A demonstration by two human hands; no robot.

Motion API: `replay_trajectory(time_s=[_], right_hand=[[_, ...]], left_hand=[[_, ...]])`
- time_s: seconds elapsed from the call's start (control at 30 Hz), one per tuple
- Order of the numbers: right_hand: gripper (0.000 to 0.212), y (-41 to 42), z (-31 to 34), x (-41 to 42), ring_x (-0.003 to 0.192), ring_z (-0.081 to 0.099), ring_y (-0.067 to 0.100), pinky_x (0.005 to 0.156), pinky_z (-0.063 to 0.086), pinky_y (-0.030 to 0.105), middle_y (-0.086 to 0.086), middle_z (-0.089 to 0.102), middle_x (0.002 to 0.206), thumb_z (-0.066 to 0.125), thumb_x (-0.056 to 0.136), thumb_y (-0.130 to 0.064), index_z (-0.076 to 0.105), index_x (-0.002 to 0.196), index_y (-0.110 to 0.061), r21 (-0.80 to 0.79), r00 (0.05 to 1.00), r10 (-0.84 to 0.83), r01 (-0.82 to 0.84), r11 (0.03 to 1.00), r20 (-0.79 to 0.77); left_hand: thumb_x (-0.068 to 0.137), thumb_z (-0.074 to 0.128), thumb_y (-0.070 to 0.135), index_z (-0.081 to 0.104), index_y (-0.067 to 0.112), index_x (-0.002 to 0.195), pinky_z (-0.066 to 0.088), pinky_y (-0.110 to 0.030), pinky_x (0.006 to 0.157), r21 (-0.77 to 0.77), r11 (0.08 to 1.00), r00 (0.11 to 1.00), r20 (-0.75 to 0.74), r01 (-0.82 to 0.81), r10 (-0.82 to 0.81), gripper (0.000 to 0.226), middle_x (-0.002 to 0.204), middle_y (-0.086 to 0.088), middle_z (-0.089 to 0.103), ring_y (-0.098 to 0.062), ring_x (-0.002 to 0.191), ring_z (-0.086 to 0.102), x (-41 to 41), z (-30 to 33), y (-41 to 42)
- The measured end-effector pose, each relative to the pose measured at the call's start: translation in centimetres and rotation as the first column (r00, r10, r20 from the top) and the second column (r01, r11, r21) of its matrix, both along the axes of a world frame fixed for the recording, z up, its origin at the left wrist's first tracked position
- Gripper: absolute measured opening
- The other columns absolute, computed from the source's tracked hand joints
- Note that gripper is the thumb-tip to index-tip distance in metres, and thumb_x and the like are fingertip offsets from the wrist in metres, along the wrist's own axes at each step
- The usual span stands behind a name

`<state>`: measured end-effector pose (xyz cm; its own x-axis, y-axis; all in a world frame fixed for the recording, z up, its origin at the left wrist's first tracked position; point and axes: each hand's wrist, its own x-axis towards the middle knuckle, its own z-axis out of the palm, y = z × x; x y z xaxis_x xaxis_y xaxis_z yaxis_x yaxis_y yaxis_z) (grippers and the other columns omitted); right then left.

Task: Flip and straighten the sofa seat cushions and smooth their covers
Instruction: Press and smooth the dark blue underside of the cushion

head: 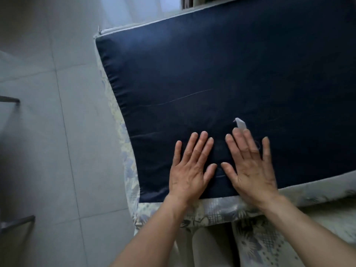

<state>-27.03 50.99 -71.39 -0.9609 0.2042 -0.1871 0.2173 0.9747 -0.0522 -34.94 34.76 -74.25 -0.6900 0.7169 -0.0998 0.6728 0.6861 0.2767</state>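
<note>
At the bottom of the frame, two bare forearms reach up from the lower centre and lower right. Just beyond them a patterned cover (210, 210) with pale blue and grey flowers runs along the near edge and up the left side of a cushion (231, 74), showing as a narrow strip beneath it.

The left hand (189, 170) lies flat on the cushion's near edge, palm down, fingers straight and slightly spread. The right hand (250, 166) lies flat just beside it, also palm down with fingers straight and fanned; its outline is a little blurred. The two thumbs nearly meet between them. Neither hand grips anything.

A small white tag (239, 123) sticks up from the fabric at the right hand's fingertips.

The cushion is dark navy and fills the centre and right of the frame, tilted so its far left corner sits in the upper left. A thin pale crease crosses its middle. A light piping (154, 22) lines its far edge.

Grey floor tiles (48, 112) fill the left of the frame.
</note>
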Motion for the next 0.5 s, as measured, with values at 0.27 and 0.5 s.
replay_trajectory(time_s=[0.27,0.5], right_hand=[[0.056,4.7,3.1,-4.5,0.149,0.015,0.025,0.119,0.005,0.053,0.004,0.015,0.160,0.037,0.098,-0.028,0.028,0.151,-0.012,-0.213,0.819,-0.428,0.373,0.903,-0.382],[0.066,8.8,1.9,-2.7,0.150,0.005,0.014,0.119,0.002,0.053,-0.003,0.012,0.163,0.022,0.094,-0.050,0.021,0.154,-0.024,-0.204,0.904,-0.424,0.405,0.891,-0.059]], left_hand=[[0.102,0.027,0.038,0.024,0.021,0.154,0.003,-0.052,0.120,0.159,0.987,0.999,-0.028,-0.014,0.019,0.054,0.159,0.005,0.003,-0.019,0.150,0.007,-4.4,5.9,11.0],[0.098,0.014,0.049,0.007,0.018,0.156,-0.014,-0.052,0.117,-0.077,0.994,0.997,0.016,0.074,-0.073,0.066,0.163,0.003,-0.005,-0.016,0.149,-0.012,-4.6,4.0,14.1]])
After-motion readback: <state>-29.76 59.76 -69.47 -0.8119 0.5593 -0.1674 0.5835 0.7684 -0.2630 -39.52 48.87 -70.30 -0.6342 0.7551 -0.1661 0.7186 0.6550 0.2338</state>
